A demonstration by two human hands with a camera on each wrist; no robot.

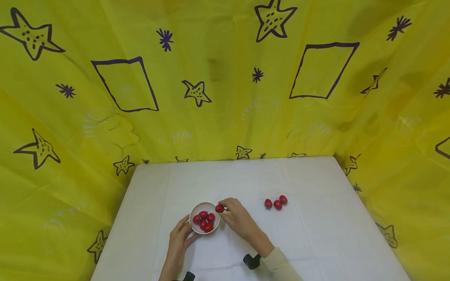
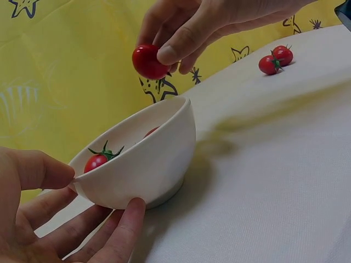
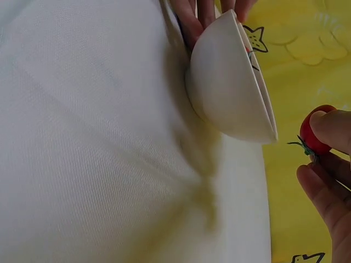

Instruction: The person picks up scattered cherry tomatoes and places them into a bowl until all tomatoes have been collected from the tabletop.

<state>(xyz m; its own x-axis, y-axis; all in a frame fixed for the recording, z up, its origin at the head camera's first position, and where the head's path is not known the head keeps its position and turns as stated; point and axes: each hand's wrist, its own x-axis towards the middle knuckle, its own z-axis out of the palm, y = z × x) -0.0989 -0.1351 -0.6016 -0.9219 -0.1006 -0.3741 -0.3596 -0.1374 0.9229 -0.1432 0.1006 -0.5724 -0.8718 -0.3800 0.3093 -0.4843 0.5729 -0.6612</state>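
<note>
A white bowl stands on the table with several red cherry tomatoes in it. My left hand grips it at the left, a finger or thumb at its rim and other fingers against its side in the left wrist view. Between the thumb and fingers of my right hand is a single cherry tomato, pinched just above the bowl's right rim and apart from it. The right wrist view shows the green stalk on this tomato. From that side the bowl's wall hides most of its contents.
Several loose cherry tomatoes lie on the white-covered table, right of my right hand. Yellow curtains with drawn stars hang along the table's back and sides. Dark objects show by both wrists.
</note>
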